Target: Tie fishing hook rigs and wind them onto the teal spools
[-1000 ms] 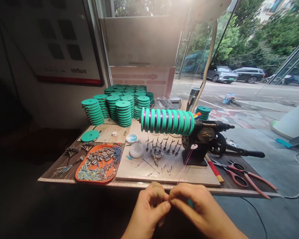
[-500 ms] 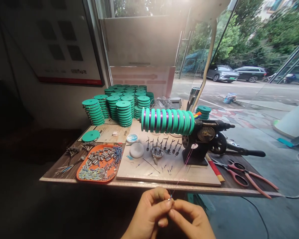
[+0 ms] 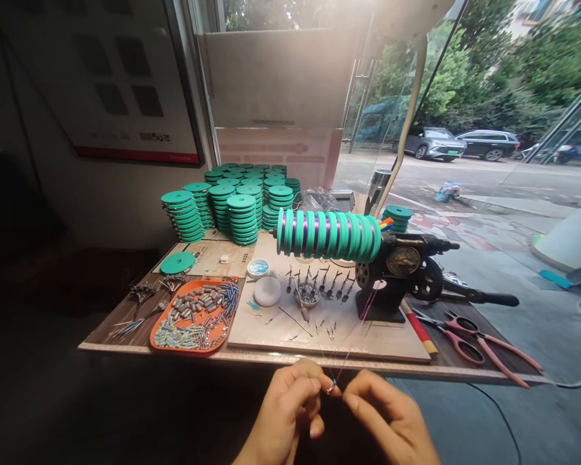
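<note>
Low in front of the table, my left hand is curled and holds a thin fishing line. A tiny metal fitting with a blue part, perhaps a swivel, lies against its index fingertip. Just to the right, my right hand pinches thumb and index finger together; a fine strand seems to reach them, too thin to make out fully. Purplish line runs up from my fingers toward the black hand-cranked winder, which carries a row of green spools wound with purple line.
An orange tray of sinkers and small fittings sits at left. Stacked green spools stand behind. A white round lid and a bowl of small parts lie on the board. Scissors and pliers rest at right.
My right hand has moved slightly right, away from the left. My left thumb has drawn back from the fitting, which shows more openly at the index fingertip.
</note>
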The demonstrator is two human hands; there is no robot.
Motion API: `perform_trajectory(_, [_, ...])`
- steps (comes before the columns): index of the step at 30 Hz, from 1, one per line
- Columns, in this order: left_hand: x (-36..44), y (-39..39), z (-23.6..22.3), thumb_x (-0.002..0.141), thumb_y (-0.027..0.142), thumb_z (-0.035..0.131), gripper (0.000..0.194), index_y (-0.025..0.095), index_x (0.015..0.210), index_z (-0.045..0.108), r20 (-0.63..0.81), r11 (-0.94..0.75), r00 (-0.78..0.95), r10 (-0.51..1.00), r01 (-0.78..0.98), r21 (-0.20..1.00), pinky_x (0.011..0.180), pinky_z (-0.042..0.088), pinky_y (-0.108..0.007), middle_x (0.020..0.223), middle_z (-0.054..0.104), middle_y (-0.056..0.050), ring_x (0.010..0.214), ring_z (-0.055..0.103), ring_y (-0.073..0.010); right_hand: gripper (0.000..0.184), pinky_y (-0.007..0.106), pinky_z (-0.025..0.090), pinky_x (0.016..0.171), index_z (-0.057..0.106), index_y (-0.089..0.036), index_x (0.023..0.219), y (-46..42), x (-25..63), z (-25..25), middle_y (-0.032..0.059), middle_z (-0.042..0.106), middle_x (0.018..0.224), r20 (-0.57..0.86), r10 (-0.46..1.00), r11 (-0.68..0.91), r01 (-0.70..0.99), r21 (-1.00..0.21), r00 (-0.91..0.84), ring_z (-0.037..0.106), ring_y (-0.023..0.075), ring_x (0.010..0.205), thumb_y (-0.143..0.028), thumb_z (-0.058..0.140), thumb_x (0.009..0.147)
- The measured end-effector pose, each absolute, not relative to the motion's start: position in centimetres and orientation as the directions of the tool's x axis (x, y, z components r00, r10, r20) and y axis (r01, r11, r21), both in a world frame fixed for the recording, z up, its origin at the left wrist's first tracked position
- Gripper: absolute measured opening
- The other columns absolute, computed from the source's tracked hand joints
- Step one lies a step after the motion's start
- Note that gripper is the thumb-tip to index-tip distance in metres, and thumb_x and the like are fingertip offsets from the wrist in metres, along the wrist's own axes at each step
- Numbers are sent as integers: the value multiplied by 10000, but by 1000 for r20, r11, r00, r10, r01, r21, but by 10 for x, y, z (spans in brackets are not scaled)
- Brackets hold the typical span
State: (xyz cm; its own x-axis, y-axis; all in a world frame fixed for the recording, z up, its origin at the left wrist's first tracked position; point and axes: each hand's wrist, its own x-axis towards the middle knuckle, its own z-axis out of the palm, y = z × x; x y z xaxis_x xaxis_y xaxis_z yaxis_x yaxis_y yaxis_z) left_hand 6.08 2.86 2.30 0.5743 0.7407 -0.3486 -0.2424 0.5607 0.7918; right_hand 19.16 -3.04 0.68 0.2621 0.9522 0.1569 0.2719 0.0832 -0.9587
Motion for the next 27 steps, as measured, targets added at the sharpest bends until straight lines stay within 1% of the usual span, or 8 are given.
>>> perform_trajectory(3, [62, 32, 24, 648, 320, 613, 215, 116, 594, 573, -342, 473, 559, 755, -103, 875, 392, 178, -181, 540, 455, 31, 423, 256, -37, 174, 251, 365, 565, 555, -175, 678, -23, 209, 21, 22, 507, 618, 527, 839, 299, 693, -655, 136, 477, 143, 580, -216, 454, 814])
perform_trajectory(5, [64, 35, 25, 642, 352, 640, 250, 116, 597, 571, -334, 435, 565, 755, -49, 899, 398, 174, -185, 510, 433, 49, 405, 257, -31, 167, 257, 372, 571, 576, -177, 704, -16, 217, 29, 32, 517, 617, 619, 785, 356, 811, -464, 9, 486, 147, 580, -174, 445, 809])
perform_trajectory(7, [65, 37, 25, 616, 352, 671, 257, 118, 591, 567, -331, 454, 597, 731, -62, 889, 430, 236, -191, 520, 470, 41, 416, 325, -39, 195, 258, 378, 564, 578, -179, 699, -11, 220, 32, 37, 522, 610, 641, 766, 374, 851, -370, -58, 493, 148, 572, -168, 423, 815])
perform_trajectory(10, [67, 39, 26, 602, 296, 690, 215, 117, 581, 572, -336, 527, 618, 711, -151, 836, 567, 329, -217, 557, 545, 5, 514, 468, -86, 194, 259, 379, 556, 569, -173, 715, -9, 221, 32, 39, 520, 612, 633, 768, 385, 861, -333, -98, 492, 145, 573, -150, 406, 819])
perform_trajectory(13, [61, 43, 29, 594, 237, 690, 163, 117, 581, 579, -363, 566, 583, 726, -209, 797, 619, 333, -225, 547, 566, -3, 541, 487, -96, 140, 261, 372, 550, 549, -169, 762, -10, 219, 29, 39, 520, 636, 599, 791, 418, 825, -381, -124, 485, 144, 587, -127, 425, 813])
perform_trajectory(19, [16, 52, 43, 580, 212, 688, 167, 119, 561, 551, -353, 452, 519, 779, -74, 889, 595, 331, -229, 497, 565, 6, 514, 476, -97, 130, 258, 389, 565, 519, -181, 766, -5, 200, 14, 32, 526, 676, 508, 850, 448, 699, -557, -140, 501, 151, 626, -167, 413, 840])
perform_trajectory(23, [-7, 53, 57, 598, 265, 678, 228, 134, 557, 496, -278, 311, 528, 802, 27, 950, 533, 324, -223, 502, 547, 10, 486, 460, -92, 196, 299, 368, 591, 561, -164, 795, 17, 177, 4, 55, 558, 705, 568, 785, 512, 775, -370, -247, 496, 182, 650, -147, 372, 843])
perform_trajectory(27, [-7, 58, 68, 629, 274, 654, 227, 139, 565, 482, -240, 229, 550, 800, 90, 969, 520, 332, -224, 526, 517, 21, 494, 466, -94, 172, 349, 378, 616, 601, -129, 816, 50, 165, 6, 108, 606, 784, 517, 827, 280, 959, -41, -220, 519, 245, 709, -115, 430, 799])
